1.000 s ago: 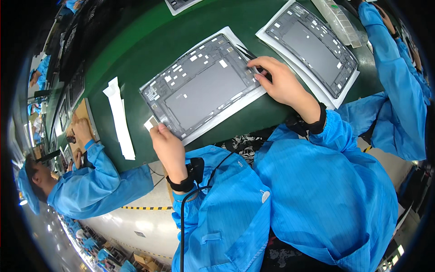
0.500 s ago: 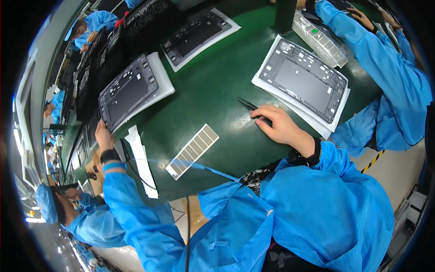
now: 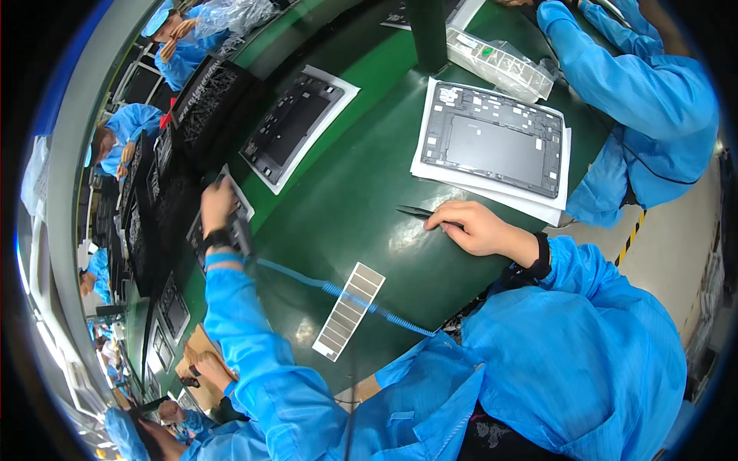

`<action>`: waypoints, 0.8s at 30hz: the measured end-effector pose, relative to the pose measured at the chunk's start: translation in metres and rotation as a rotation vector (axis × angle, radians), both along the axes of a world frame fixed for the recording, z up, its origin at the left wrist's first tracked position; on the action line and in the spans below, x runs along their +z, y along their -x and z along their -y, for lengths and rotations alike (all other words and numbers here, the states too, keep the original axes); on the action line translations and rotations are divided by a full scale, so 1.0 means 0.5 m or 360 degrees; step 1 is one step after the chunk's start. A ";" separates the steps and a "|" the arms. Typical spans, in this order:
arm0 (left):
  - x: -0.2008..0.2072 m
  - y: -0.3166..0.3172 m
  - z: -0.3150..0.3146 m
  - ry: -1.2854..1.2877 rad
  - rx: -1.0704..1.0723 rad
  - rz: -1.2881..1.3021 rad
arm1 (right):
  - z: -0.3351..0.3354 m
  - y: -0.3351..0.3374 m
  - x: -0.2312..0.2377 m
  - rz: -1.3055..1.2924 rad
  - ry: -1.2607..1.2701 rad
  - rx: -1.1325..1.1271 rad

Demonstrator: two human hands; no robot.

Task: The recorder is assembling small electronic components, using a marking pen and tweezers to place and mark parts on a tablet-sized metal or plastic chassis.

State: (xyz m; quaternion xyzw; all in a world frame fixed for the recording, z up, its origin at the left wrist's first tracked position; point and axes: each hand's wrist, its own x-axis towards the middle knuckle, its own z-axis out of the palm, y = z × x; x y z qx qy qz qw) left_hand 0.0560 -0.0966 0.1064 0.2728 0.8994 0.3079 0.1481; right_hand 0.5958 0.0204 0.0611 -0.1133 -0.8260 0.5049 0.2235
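Note:
My right hand [image 3: 478, 228] is closed on black tweezers [image 3: 415, 212], whose tips point left over the green table. Beyond it, a dark grey tablet housing [image 3: 500, 146] with small white patches lies on white foam sheets. My left hand [image 3: 218, 203], smeared by motion, is closed on another tablet housing [image 3: 194, 237] at the table's left; hand and forearm hide much of that housing. A coiled blue cord [image 3: 330, 288] runs from near my left wrist across a sheet of tan rectangular stickers [image 3: 350, 311] on the table between my arms.
A third tablet housing [image 3: 296, 123] lies on a white sheet at the far left. A plastic-wrapped pack [image 3: 500, 65] sits beside a dark green post [image 3: 427, 34]. At the right, a co-worker's blue sleeve [image 3: 623, 65] reaches in. Black trays [image 3: 207, 96] line the left.
My left hand has moved away from me with the housing. The white strip beside my left forearm is out of sight. My right hand keeps the tweezers; the whole view has shifted.

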 end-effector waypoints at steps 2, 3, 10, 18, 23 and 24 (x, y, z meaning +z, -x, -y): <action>-0.023 -0.073 -0.115 0.0518 -0.0060 -0.0113 | 0.003 0.003 0.007 -0.0002 0.0073 -0.0012; -0.036 -0.104 -0.156 0.0721 -0.0064 -0.0128 | 0.003 0.002 0.005 -0.0010 0.0110 -0.0017; -0.098 0.055 -0.134 0.1282 -0.1096 -0.1704 | -0.003 0.000 -0.009 -0.0067 0.0002 -0.0046; -0.075 0.137 -0.041 0.1565 -0.0962 -0.1351 | 0.004 0.015 -0.013 -0.0147 0.0003 -0.0028; -0.088 -0.099 -0.202 0.1178 -0.0148 -0.0456 | -0.008 -0.016 -0.034 -0.0044 -0.0005 -0.0163; -0.070 -0.118 -0.205 0.1147 0.0007 -0.0346 | -0.007 -0.016 -0.032 -0.0015 -0.0008 -0.0157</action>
